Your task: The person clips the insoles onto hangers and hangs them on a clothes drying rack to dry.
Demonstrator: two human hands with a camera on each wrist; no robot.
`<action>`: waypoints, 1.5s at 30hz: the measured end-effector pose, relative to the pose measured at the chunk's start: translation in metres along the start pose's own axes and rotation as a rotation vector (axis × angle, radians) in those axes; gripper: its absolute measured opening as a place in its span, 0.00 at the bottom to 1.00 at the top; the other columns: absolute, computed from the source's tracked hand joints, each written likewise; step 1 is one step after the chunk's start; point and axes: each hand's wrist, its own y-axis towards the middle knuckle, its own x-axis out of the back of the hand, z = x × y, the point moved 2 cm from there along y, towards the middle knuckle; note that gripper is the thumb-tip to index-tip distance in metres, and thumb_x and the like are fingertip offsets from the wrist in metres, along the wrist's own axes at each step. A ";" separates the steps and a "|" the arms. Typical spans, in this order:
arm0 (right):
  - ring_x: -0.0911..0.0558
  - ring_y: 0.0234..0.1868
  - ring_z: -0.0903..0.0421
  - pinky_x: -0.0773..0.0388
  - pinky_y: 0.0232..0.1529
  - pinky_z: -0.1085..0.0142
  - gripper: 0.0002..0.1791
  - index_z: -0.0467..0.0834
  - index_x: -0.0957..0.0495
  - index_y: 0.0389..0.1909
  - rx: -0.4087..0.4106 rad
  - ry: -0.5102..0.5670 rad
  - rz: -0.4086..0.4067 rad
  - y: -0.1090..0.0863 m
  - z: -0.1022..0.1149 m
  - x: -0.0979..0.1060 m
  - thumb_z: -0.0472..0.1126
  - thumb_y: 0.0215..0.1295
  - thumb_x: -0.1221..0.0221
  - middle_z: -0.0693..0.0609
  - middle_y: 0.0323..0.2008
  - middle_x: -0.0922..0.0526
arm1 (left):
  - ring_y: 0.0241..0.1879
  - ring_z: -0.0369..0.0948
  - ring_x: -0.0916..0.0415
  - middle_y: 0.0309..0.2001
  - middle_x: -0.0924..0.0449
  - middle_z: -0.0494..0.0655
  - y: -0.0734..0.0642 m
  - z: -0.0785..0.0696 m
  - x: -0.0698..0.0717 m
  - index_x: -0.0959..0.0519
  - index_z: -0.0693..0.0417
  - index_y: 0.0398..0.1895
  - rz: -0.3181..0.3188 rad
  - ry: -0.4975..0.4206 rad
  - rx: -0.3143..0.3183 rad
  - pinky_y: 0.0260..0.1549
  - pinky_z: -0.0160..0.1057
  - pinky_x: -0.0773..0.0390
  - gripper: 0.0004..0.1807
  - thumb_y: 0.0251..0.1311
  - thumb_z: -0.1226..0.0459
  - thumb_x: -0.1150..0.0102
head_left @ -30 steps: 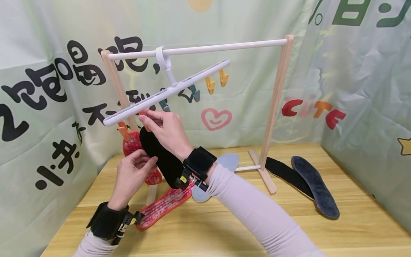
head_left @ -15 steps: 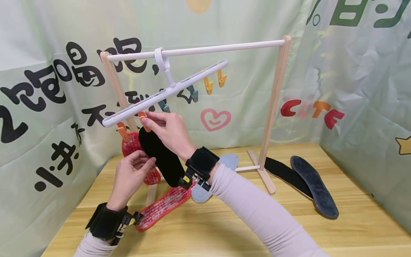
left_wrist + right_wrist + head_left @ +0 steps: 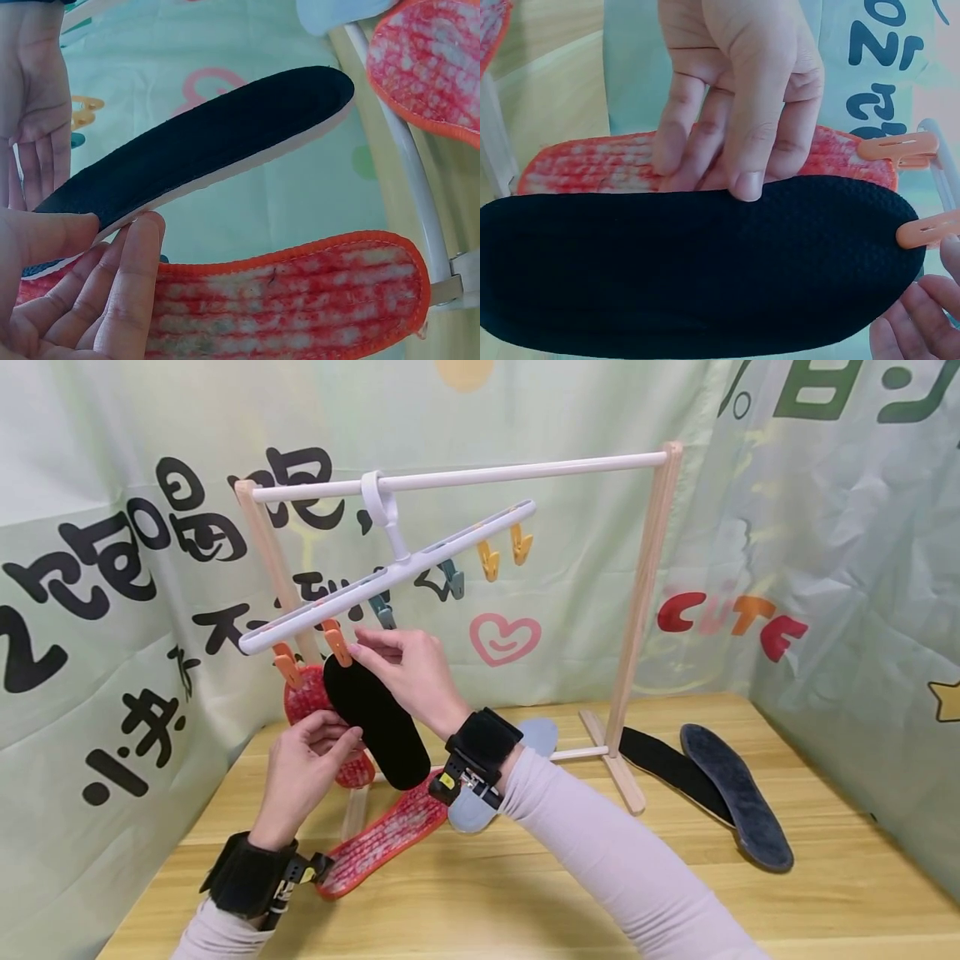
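Note:
A black insole (image 3: 377, 727) hangs slanted, its top end in an orange clip (image 3: 337, 643) of the white hanger (image 3: 390, 575). My left hand (image 3: 311, 768) pinches the insole's left edge between thumb and fingers, seen also in the left wrist view, where the insole's pale underside shows. Just right of that clip is my right hand (image 3: 416, 672), its fingers loosely extended and apart from the clip's handles; whether a fingertip grazes the clip is unclear. Behind the black insole, a red-and-white insole (image 3: 300, 292) hangs from another orange clip (image 3: 287, 666).
Teal clips (image 3: 452, 578) and yellow clips (image 3: 488, 561) hang along the raised right half of the hanger. A wooden rack (image 3: 641, 610) carries it. On the table lie another red insole (image 3: 386, 843), light-blue insoles (image 3: 468, 810), a black insole (image 3: 667, 768) and a dark grey insole (image 3: 738, 793).
My right hand has let go of the orange clip and shifted slightly right and down. The clip now grips the black insole's top. My left hand stays in place.

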 end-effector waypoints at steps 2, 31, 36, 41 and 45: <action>0.08 0.55 0.56 0.14 0.56 0.73 0.20 0.43 0.14 0.63 -0.006 0.000 0.005 -0.001 -0.002 0.001 0.47 0.76 0.33 0.46 0.57 0.09 | 0.35 0.27 0.12 0.44 0.09 0.60 0.000 0.000 0.000 0.16 0.62 0.48 -0.003 0.008 0.004 0.39 0.23 0.14 0.14 0.73 0.59 0.32; 0.07 0.52 0.54 0.11 0.54 0.69 0.18 0.42 0.11 0.58 -0.057 -0.017 -0.041 -0.017 -0.033 0.014 0.46 0.73 0.30 0.46 0.53 0.07 | 0.31 0.32 0.11 0.37 0.08 0.54 -0.002 0.001 -0.007 0.13 0.58 0.43 0.024 0.028 -0.003 0.29 0.30 0.14 0.12 0.73 0.56 0.31; 0.07 0.52 0.54 0.11 0.55 0.68 0.18 0.42 0.12 0.59 -0.081 -0.018 -0.041 -0.021 -0.039 0.016 0.46 0.74 0.31 0.46 0.52 0.07 | 0.32 0.34 0.11 0.36 0.08 0.54 -0.003 0.002 -0.009 0.13 0.57 0.43 0.035 0.036 0.001 0.30 0.30 0.14 0.12 0.73 0.56 0.31; 0.07 0.51 0.54 0.11 0.54 0.67 0.17 0.43 0.11 0.58 -0.091 -0.033 -0.039 -0.024 -0.045 0.019 0.45 0.74 0.31 0.47 0.52 0.07 | 0.33 0.34 0.11 0.36 0.08 0.52 -0.003 0.003 -0.012 0.13 0.56 0.42 0.045 0.055 0.006 0.30 0.30 0.15 0.10 0.73 0.57 0.31; 0.07 0.49 0.55 0.10 0.53 0.65 0.16 0.44 0.11 0.57 -0.106 -0.049 -0.037 -0.028 -0.050 0.020 0.46 0.74 0.31 0.48 0.50 0.06 | 0.32 0.41 0.10 0.35 0.08 0.53 -0.004 0.004 -0.015 0.13 0.57 0.43 0.064 0.040 0.012 0.29 0.31 0.15 0.10 0.73 0.58 0.31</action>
